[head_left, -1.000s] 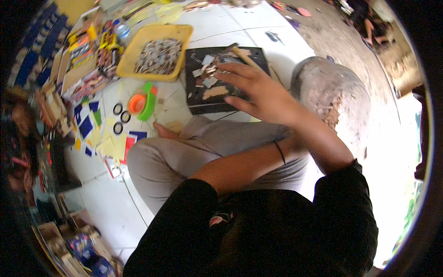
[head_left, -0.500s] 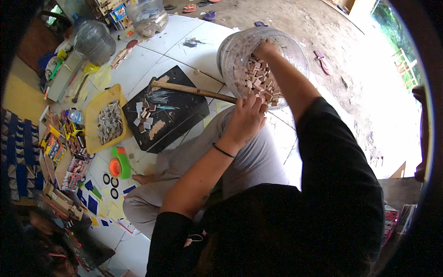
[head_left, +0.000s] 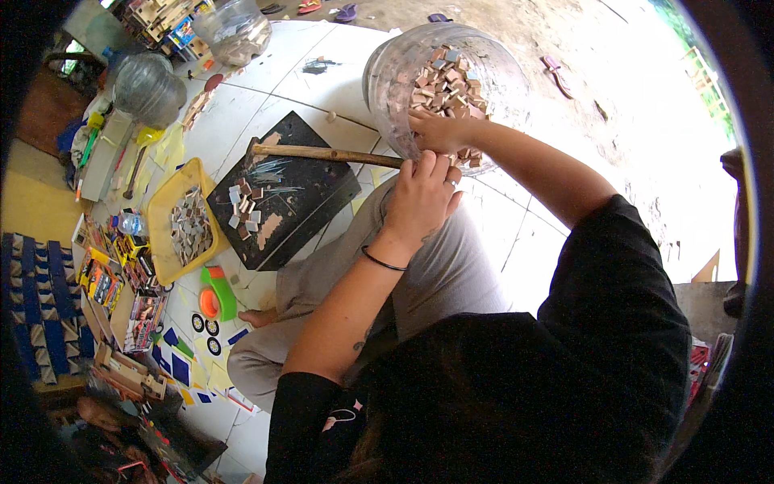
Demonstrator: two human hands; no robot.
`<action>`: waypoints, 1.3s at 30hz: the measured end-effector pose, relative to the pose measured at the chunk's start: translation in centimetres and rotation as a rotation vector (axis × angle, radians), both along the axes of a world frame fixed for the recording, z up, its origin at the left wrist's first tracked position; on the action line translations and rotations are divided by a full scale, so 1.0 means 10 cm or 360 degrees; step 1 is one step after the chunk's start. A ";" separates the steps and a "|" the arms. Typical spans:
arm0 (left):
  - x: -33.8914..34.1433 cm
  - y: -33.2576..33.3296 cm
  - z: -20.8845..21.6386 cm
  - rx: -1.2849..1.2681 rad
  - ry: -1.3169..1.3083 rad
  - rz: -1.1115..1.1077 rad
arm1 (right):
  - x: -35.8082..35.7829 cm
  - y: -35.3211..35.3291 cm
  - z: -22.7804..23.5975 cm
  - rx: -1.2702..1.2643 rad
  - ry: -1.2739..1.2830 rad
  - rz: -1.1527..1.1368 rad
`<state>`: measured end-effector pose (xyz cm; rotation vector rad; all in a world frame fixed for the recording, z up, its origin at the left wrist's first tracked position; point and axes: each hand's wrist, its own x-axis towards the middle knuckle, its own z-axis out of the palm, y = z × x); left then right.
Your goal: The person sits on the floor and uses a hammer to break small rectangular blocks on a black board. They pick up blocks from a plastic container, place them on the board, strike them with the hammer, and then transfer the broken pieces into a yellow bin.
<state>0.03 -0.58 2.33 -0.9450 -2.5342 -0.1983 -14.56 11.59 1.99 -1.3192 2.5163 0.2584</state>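
A large clear plastic container [head_left: 385,97] stands tilted in front of me, with a heap of small brown and grey wooden blocks [head_left: 447,85] inside. My right hand [head_left: 442,129] reaches into it over the blocks, its fingers stretched toward the left wall and partly hidden. With bent fingers my left hand [head_left: 423,189] grips the container's near rim. Beside those fingers ends the wooden handle of a hammer [head_left: 330,153], which lies across a black box [head_left: 302,214]. Several loose blocks [head_left: 244,208] and thin grey strips [head_left: 270,173] rest on the box.
Left of the box sits a yellow basin [head_left: 159,258] of grey blocks. A green and orange tape roll [head_left: 219,294], small black wheels [head_left: 212,328] and coloured paper pieces lie on the white tiles. Farther off stand two more clear plastic containers [head_left: 149,89] [head_left: 234,32].
My right hand has moved from the container's far side toward its near left, uncovering more blocks. The left hand stays at the rim. The whole view has shifted slightly.
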 end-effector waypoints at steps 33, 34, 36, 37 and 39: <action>-0.02 0.02 -0.04 0.0119 -0.0026 0.0029 | -1.34 0.24 -0.46 -0.1244 0.0704 -0.1503; -0.02 0.03 -0.04 0.0135 -0.0032 0.0027 | -1.33 0.23 -0.43 -0.1382 0.0644 -0.1589; -0.01 0.03 -0.05 0.0124 0.0003 0.0029 | -1.32 0.20 -0.37 -0.1658 0.0526 -0.1762; -0.01 0.03 -0.06 0.0119 0.0021 0.0029 | -1.31 0.18 -0.34 -0.1888 0.0448 -0.1831; -0.02 0.03 -0.06 0.0124 0.0012 0.0020 | -1.30 0.11 -0.29 -0.2029 0.0293 -0.1941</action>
